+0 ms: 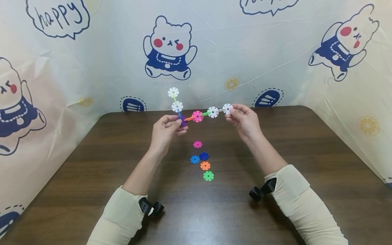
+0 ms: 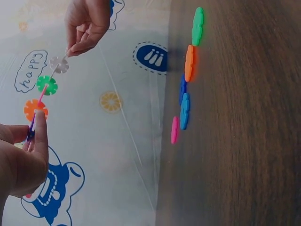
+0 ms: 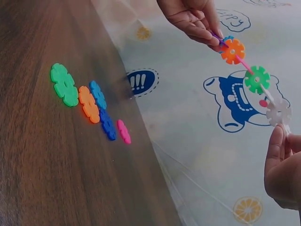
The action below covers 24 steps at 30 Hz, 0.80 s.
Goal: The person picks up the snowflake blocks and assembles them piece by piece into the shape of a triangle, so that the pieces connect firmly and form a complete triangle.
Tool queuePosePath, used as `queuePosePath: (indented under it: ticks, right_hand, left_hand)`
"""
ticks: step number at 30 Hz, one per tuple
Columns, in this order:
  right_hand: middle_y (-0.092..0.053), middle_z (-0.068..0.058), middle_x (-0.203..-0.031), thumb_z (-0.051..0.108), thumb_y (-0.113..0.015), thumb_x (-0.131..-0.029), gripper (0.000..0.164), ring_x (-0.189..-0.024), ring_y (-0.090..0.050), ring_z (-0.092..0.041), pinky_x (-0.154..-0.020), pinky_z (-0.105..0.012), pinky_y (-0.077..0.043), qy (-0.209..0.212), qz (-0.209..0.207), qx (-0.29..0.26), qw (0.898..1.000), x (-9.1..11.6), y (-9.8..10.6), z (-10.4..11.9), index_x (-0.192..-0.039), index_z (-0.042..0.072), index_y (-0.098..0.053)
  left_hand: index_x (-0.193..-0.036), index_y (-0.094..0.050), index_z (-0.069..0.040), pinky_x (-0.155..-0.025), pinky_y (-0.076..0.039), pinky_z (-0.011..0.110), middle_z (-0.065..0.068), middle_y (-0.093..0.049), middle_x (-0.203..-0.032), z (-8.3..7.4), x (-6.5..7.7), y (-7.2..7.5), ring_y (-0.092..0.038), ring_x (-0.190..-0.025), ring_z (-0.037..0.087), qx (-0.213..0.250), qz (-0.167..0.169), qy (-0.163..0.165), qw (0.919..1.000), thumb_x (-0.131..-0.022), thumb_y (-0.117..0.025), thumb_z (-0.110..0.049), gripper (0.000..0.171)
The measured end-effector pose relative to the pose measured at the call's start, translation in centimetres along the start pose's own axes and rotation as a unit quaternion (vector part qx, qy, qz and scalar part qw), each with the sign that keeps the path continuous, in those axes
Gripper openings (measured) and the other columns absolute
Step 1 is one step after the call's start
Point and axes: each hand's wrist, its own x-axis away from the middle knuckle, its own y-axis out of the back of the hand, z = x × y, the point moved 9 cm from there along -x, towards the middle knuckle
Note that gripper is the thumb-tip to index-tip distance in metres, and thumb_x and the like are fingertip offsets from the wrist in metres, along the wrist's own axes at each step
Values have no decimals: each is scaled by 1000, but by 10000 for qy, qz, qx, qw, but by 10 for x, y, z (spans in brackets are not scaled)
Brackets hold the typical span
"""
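A chain of notched plastic discs is held up above the table by both hands. My left hand [image 1: 165, 131] pinches a purple disc [image 1: 183, 121] at the bend of the chain. From there one arm rises through a white disc [image 1: 177, 106] to another white disc [image 1: 173, 92] at its tip. The other arm runs right through an orange disc [image 3: 233, 51], a pink disc [image 1: 197, 116], a green disc [image 3: 257, 79] and a white disc [image 1: 213, 112]. My right hand [image 1: 246, 120] pinches the white end disc [image 1: 227, 109] between thumb and fingers.
Loose discs lie flat on the brown wooden table [image 1: 122, 163] below the chain: pink [image 1: 197, 144], light blue [image 1: 194, 159], dark blue [image 1: 204, 156], orange [image 1: 205, 165] and green [image 1: 208, 176]. A printed cloth [image 1: 214, 61] with cartoon bears hangs behind the table's far edge.
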Motion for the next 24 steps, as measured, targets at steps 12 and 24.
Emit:
queuePosePath:
  ticks: [12, 24]
  right_hand:
    - [-60, -9, -79, -9, -53, -88, 13, -62, -64, -15, -64, -22, -54, -97, -128, -309, 9994, 0, 8, 1, -85, 2, -60]
    - [-63, -8, -73, -8, -51, -90, 14, -61, -64, -16, -62, -23, -54, -231, 105, -272, 9993, 7, 10, -4, -87, 2, -60]
  left_hand:
    - [-107, -56, 2, -78, -52, 31, 9, -66, -90, 0, -7, 13, -66, -79, 17, 99, -479, 82, 9988, -93, -57, -15, 22]
    - [-118, -54, 7, -84, -49, 30, 11, -63, -92, -26, -27, 23, -65, -82, 18, 507, -792, -200, 9954, -93, -56, -14, 33]
